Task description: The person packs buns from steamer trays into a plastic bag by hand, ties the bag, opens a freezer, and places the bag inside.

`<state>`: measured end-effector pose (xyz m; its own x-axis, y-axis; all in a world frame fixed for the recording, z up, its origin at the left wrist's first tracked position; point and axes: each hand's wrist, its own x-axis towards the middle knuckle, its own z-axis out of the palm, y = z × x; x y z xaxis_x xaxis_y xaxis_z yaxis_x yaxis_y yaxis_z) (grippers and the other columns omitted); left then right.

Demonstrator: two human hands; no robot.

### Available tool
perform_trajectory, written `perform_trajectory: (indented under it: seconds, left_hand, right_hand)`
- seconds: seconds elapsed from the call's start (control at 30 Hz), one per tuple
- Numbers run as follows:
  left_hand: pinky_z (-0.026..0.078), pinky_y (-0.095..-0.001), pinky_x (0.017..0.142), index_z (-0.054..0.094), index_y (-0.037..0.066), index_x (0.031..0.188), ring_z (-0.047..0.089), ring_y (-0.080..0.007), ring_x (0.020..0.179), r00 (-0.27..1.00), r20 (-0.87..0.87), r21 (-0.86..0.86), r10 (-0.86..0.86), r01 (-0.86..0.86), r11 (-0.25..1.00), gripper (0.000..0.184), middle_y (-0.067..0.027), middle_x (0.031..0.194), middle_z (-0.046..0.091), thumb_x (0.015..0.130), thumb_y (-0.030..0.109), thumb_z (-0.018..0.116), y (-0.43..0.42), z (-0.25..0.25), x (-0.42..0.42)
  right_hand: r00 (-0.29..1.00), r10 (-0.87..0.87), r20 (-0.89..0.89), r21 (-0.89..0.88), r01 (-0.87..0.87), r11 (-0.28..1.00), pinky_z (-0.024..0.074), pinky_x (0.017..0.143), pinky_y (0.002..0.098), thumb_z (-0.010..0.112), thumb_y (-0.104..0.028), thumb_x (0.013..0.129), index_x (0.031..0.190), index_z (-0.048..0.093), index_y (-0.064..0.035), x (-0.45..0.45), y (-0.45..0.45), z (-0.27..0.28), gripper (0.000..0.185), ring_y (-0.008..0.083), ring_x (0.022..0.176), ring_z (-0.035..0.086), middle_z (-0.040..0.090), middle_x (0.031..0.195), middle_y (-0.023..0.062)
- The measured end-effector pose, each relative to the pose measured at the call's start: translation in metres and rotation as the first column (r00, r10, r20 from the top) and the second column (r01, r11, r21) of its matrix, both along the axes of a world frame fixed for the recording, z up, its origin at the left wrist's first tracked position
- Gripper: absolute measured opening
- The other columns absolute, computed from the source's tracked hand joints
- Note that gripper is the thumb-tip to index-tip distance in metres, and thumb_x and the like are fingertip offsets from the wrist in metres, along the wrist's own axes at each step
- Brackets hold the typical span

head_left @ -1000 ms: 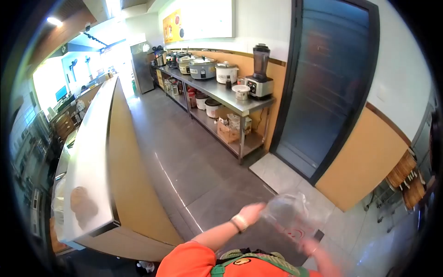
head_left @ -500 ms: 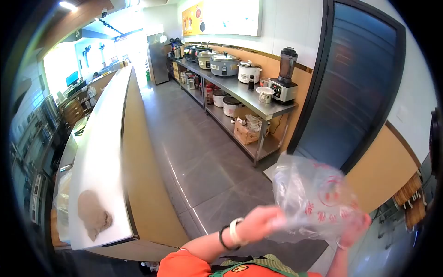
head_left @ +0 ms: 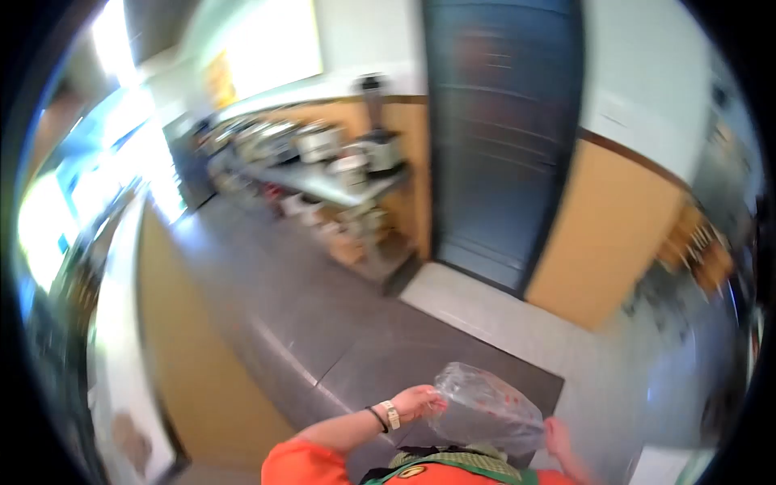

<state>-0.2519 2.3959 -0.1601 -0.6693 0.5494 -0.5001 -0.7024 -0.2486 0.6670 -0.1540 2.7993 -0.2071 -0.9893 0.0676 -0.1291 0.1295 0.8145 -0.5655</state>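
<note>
Two-handed, holds a clear plastic bag with red print [head_left: 489,411] in mid-air, over the right-hand edge of the dark floor [head_left: 267,275]. With the left hand [head_left: 416,402], pinches one end; with the right hand [head_left: 558,437], blurred, seems to grip the opposite end. Compared with half a second ago, shows the bag lower in view, flatter and less ballooned. Reads as still handling the bag alone, with no contents visible and the mouth hard to find. Leaves untouched a blurred brown thing [head_left: 131,443] by the near edge of the white countertop [head_left: 117,307], and a blender [head_left: 380,139] at the near wall-side corner of the steel table [head_left: 323,187]
</note>
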Motion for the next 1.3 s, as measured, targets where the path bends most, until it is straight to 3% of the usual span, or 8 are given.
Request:
perform_trajectory:
  seconds: [0.13, 0.17, 0.23, 0.33, 0.6, 0.83, 1.07, 1.3]
  left_hand:
    - [0.047, -0.0433, 0.082, 0.053, 0.007, 0.082, 0.058, -0.0197, 0.073, 0.997, 0.076, 0.488, -0.018, -0.021, 0.873, 0.013, -0.0073, 0.079, 0.059, 0.089, 0.015, 0.045, 0.13, 0.017, -0.018]
    - [0.047, -0.0433, 0.082, 0.053, 0.007, 0.082, 0.058, -0.0197, 0.073, 0.988, 0.084, 0.482, -0.131, 0.075, 0.873, 0.013, -0.0073, 0.079, 0.059, 0.089, 0.015, 0.045, 0.159, 0.02, -0.017]
    - [0.047, -0.0456, 0.08, 0.051, 0.009, 0.081, 0.056, -0.0213, 0.069, 0.981, 0.196, 0.325, -0.008, -0.057, 0.944, 0.017, -0.0056, 0.076, 0.058, 0.09, 0.02, 0.043, 0.23, 0.031, -0.012]
    - [0.047, -0.0417, 0.076, 0.051, 0.01, 0.08, 0.055, -0.0204, 0.067, 0.938, 0.203, 0.428, -0.281, 0.173, 0.887, 0.022, -0.0036, 0.074, 0.057, 0.091, 0.026, 0.041, 0.317, 0.053, -0.016]
    - [0.034, -0.0264, 0.046, 0.053, 0.012, 0.089, 0.034, -0.0084, 0.042, 0.711, 0.148, 0.145, -0.688, 0.672, 0.726, 0.016, 0.0043, 0.055, 0.039, 0.087, 0.028, 0.05, 0.572, 0.061, -0.117]
    - [0.037, -0.0226, 0.045, 0.055, 0.006, 0.091, 0.043, -0.0102, 0.051, -0.274, -0.196, -0.696, -0.942, 0.716, -0.064, 0.013, 0.0007, 0.063, 0.046, 0.084, 0.017, 0.055, 0.816, 0.1, -0.162]
    - [0.039, -0.0235, 0.044, 0.053, 0.009, 0.084, 0.044, -0.0121, 0.045, 0.622, 0.224, 0.073, -0.75, 0.757, 0.65, 0.015, -0.0021, 0.058, 0.049, 0.09, 0.021, 0.047, 1.093, 0.16, -0.155]
    - [0.037, -0.0182, 0.043, 0.051, 0.01, 0.081, 0.046, -0.0092, 0.048, 0.071, -0.176, 0.702, -0.982, 0.708, -0.074, 0.032, -0.0011, 0.058, 0.049, 0.091, 0.038, 0.041, 1.306, 0.173, -0.142]
  right_hand:
    - [0.884, -0.297, 0.36, -0.284, 0.407, 0.868, 0.0462, 0.068, 0.0394, 0.048, -0.014, 0.078, 0.087, 0.06, -0.0051, 0.017, 0.071, -0.045, 0.017, 0.0324, 0.078, 0.058, 0.06, 0.083, 0.018]
    - [0.855, -0.339, 0.393, -0.813, 0.495, 0.306, 0.0478, 0.06, 0.029, 0.046, -0.02, 0.086, 0.082, 0.058, -0.0066, 0.027, 0.087, -0.062, 0.018, 0.0144, 0.067, 0.058, 0.06, 0.075, 0.008]
    - [0.737, -0.291, 0.61, -0.774, 0.476, -0.418, 0.0488, 0.061, 0.0314, 0.045, -0.019, 0.087, 0.087, 0.058, -0.0052, 0.036, 0.124, -0.025, 0.019, 0.0184, 0.073, 0.059, 0.06, 0.081, 0.0103]
    - [0.649, -0.377, 0.661, -0.638, 0.221, -0.738, 0.0505, 0.063, 0.0349, 0.043, -0.019, 0.089, 0.096, 0.058, -0.0031, 0.047, 0.189, 0.024, 0.022, 0.0244, 0.08, 0.061, 0.061, 0.089, 0.0138]
    - [0.556, -0.675, 0.484, -0.492, -0.465, -0.736, 0.0383, 0.043, 0.0248, 0.043, -0.017, 0.089, 0.083, 0.055, -0.0077, 0.099, 0.37, 0.071, 0.016, 0.0141, 0.051, 0.047, 0.05, 0.063, 0.0023]
    - [0.467, -0.717, 0.517, -0.476, -0.54, -0.694, 0.0289, 0.036, 0.0227, 0.044, -0.022, 0.09, 0.084, 0.055, -0.0104, 0.069, 0.498, 0.104, 0.017, 0.0074, 0.04, 0.033, 0.041, 0.055, -0.0041]
    - [0.833, -0.552, -0.013, -0.715, -0.394, -0.578, 0.03, 0.039, 0.0234, 0.047, -0.025, 0.089, 0.103, 0.048, -0.0072, 0.049, 0.587, 0.172, 0.022, 0.008, 0.043, 0.034, 0.043, 0.059, -0.0013]
    - [0.776, -0.567, 0.274, -0.931, 0.065, -0.36, 0.0348, 0.049, 0.0204, 0.048, -0.016, 0.089, 0.118, 0.045, -0.0035, 0.096, 0.779, 0.175, 0.032, 0.0076, 0.06, 0.046, 0.05, 0.07, -0.0005]
